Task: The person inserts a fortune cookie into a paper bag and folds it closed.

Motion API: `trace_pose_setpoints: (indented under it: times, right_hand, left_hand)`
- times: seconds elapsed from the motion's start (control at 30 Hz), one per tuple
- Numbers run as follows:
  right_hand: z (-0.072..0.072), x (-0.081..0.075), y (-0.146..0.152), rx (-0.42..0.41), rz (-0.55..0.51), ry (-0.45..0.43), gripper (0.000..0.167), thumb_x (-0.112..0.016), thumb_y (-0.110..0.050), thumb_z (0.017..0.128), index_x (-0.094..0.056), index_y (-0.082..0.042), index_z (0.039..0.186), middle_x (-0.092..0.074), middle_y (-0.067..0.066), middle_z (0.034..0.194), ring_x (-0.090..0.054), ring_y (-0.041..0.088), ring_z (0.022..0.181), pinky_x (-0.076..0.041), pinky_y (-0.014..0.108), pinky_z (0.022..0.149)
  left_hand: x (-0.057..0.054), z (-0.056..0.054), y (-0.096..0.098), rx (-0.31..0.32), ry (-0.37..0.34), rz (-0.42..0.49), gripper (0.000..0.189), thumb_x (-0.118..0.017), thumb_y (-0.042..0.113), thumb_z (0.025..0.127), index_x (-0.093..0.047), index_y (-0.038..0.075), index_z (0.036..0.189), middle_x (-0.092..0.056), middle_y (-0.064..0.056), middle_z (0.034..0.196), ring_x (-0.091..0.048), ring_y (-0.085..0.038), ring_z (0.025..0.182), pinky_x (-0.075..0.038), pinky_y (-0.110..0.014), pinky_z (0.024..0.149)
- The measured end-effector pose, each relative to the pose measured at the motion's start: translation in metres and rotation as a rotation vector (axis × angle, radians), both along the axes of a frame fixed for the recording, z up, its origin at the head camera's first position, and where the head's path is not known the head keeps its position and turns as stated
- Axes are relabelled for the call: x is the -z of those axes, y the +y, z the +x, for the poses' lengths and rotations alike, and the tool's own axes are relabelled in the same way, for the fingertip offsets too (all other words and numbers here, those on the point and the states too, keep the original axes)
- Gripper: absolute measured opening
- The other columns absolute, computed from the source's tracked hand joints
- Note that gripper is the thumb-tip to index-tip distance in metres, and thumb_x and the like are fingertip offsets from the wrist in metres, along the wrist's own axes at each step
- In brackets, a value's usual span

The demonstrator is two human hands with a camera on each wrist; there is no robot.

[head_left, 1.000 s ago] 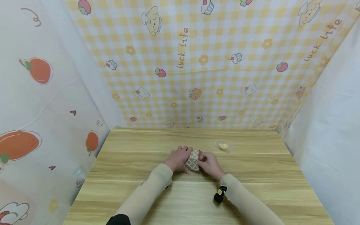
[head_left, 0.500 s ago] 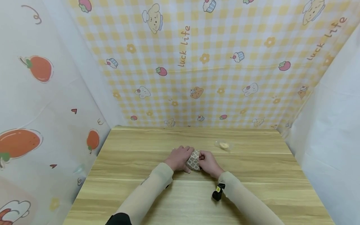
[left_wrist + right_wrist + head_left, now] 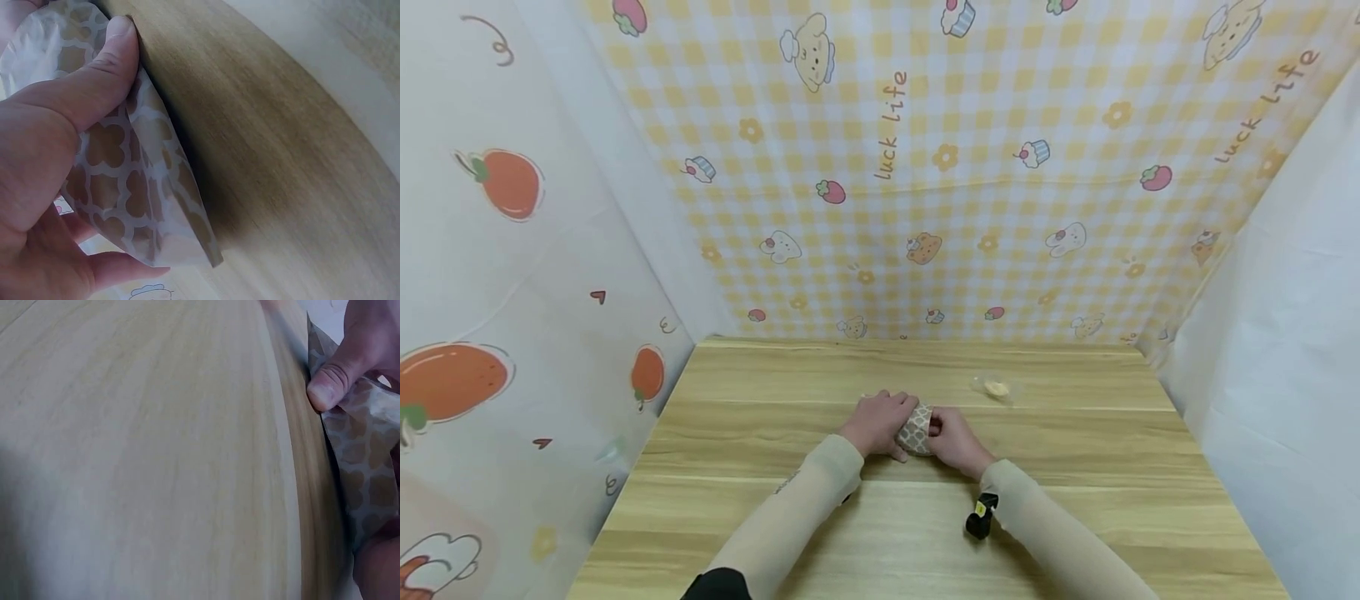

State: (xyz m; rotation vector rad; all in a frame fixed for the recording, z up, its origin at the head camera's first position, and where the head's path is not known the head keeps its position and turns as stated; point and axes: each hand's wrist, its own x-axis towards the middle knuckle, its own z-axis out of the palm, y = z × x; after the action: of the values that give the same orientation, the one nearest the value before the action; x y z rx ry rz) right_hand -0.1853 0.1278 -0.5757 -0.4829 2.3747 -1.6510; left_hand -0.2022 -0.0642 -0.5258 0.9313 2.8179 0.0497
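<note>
A bag (image 3: 915, 431) with a brown and white lattice pattern, paper-like and slightly shiny, lies on its side at mid-table. My left hand (image 3: 880, 423) grips its left part from above; in the left wrist view the thumb presses along one side of the bag (image 3: 103, 147) and the fingers wrap the other. At the bag's right end, its mouth, my right hand (image 3: 957, 440) has curled fingers at the rim, the fingertips partly hidden by the bag. The right wrist view shows the left thumb (image 3: 328, 387) on the bag (image 3: 359, 465), and part of the right hand at its lower end.
A small clear packet (image 3: 997, 388) with a pale yellowish piece inside lies behind my right hand on the wood-grain table (image 3: 1075, 450). A yellow checked cloth (image 3: 970, 208) hangs at the back, with white sheets at both sides.
My right hand has shifted slightly at the bag's mouth, its fingers now further in at the rim. The left hand keeps its grip, and the packet stays put.
</note>
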Motion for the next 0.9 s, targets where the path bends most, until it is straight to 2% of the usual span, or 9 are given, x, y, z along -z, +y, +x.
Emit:
trace_pose_setpoints:
  times: [0.17,0.33,0.6,0.7,0.9]
  right_hand:
    - [0.0001,0.0022,-0.0003,0.037,0.049,0.016,0.041,-0.058,0.022,0.076,-0.070,0.007,0.111,-0.072,0.008,0.095,-0.063,0.012,0.084,-0.054,0.024,0.071]
    - [-0.0011,0.0026,0.0011,0.043,0.075,0.026,0.035,-0.056,0.019,0.082,-0.073,0.001,0.106,-0.068,0.004,0.090,-0.058,0.013,0.080,-0.049,0.024,0.070]
    - [-0.0021,0.0020,0.0012,0.058,0.142,0.083,0.027,-0.061,0.011,0.092,-0.077,-0.006,0.104,-0.074,0.002,0.096,-0.062,0.011,0.086,-0.053,0.027,0.078]
    - [-0.0015,0.0009,0.0005,0.094,0.166,0.108,0.024,-0.065,0.010,0.092,-0.079,-0.006,0.104,-0.076,0.003,0.095,-0.064,0.011,0.085,-0.054,0.027,0.078]
    - [0.0017,0.0007,-0.0009,0.193,0.189,0.177,0.027,-0.064,0.015,0.086,-0.077,-0.004,0.101,-0.072,0.003,0.088,-0.060,0.012,0.076,-0.050,0.025,0.067]
  left_hand:
    - [0.0036,0.0003,-0.0004,0.004,-0.001,0.006,0.089,-0.093,0.057,0.071,-0.050,0.021,0.140,-0.063,0.002,0.132,-0.060,-0.025,0.107,-0.056,-0.050,0.088]
    - [0.0068,0.0002,-0.0013,0.009,0.013,-0.007,0.088,-0.092,0.058,0.071,-0.050,0.021,0.139,-0.063,0.003,0.132,-0.060,-0.024,0.107,-0.056,-0.049,0.089]
    - [0.0026,0.0031,-0.0012,0.008,0.005,0.010,0.086,-0.093,0.055,0.071,-0.051,0.021,0.137,-0.064,0.003,0.131,-0.060,-0.023,0.107,-0.056,-0.049,0.088]
    - [0.0016,0.0036,0.0001,0.001,0.001,0.013,0.084,-0.094,0.054,0.071,-0.051,0.021,0.135,-0.064,0.004,0.130,-0.061,-0.023,0.106,-0.056,-0.048,0.087]
    - [0.0024,0.0021,0.0022,-0.018,0.008,-0.011,0.087,-0.094,0.054,0.070,-0.049,0.022,0.137,-0.063,0.004,0.132,-0.061,-0.023,0.107,-0.057,-0.049,0.087]
